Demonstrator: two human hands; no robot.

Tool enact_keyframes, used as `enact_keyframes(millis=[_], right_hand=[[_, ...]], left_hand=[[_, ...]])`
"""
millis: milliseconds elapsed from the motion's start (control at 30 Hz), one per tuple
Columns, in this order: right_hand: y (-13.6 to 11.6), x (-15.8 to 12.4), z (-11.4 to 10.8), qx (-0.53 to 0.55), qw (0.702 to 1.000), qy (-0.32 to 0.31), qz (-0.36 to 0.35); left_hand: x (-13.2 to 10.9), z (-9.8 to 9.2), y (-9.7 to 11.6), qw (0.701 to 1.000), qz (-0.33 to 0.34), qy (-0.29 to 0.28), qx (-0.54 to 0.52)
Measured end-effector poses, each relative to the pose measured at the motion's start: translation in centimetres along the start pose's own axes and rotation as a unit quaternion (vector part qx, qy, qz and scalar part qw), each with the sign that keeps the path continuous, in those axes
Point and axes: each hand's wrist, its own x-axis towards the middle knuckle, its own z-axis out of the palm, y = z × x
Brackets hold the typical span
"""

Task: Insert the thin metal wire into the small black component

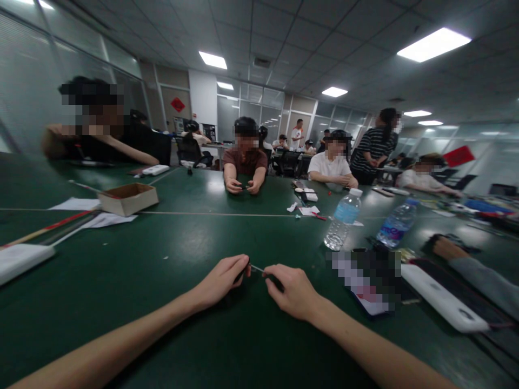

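My left hand (222, 281) and my right hand (292, 290) rest on the dark green table (170, 254), fingertips nearly meeting. Both are closed in a pinch on a small thin metallic piece (257, 268) stretched between them. A dark bit shows under my right fingers; I cannot tell what it is.
Two clear water bottles (343, 219) (396, 222) stand to the right, near a blurred-out dark item (367, 281) and a white flat device (444, 298). A cardboard box (127, 197) and papers lie at left. Several people sit across the table; another person's arm (474, 267) rests at right.
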Motion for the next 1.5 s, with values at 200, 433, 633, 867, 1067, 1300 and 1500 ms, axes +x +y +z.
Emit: enact_keyframes(millis=[200, 433, 633, 867, 1067, 1300, 1500], right_hand=[[0.18, -0.04, 0.16, 0.006, 1.000, 0.001, -0.001], [0.13, 0.00, 0.20, 0.004, 1.000, 0.004, -0.002], [0.18, 0.01, 0.23, 0.003, 1.000, 0.003, -0.003], [0.09, 0.04, 0.16, 0.002, 1.000, 0.001, -0.002], [0.13, 0.00, 0.23, -0.001, 1.000, 0.001, 0.001], [0.19, 0.03, 0.33, -0.001, 1.000, 0.003, -0.002], [0.32, 0.02, 0.39, 0.007, 1.000, 0.005, -0.005]], left_hand=[[0.04, 0.03, 0.04, 1.000, -0.002, -0.001, -0.002], [0.00, 0.01, -0.05, 1.000, 0.003, -0.002, -0.007], [0.03, -0.07, -0.22, 1.000, 0.000, 0.000, -0.007], [-0.04, -0.11, -0.38, 1.000, 0.003, 0.001, -0.008], [-0.03, -0.16, -0.21, 1.000, 0.003, -0.004, -0.002], [-0.10, -0.10, -0.29, 1.000, 0.005, -0.004, -0.009], [-0.11, -0.13, -0.07, 1.000, 0.006, -0.006, -0.008]])
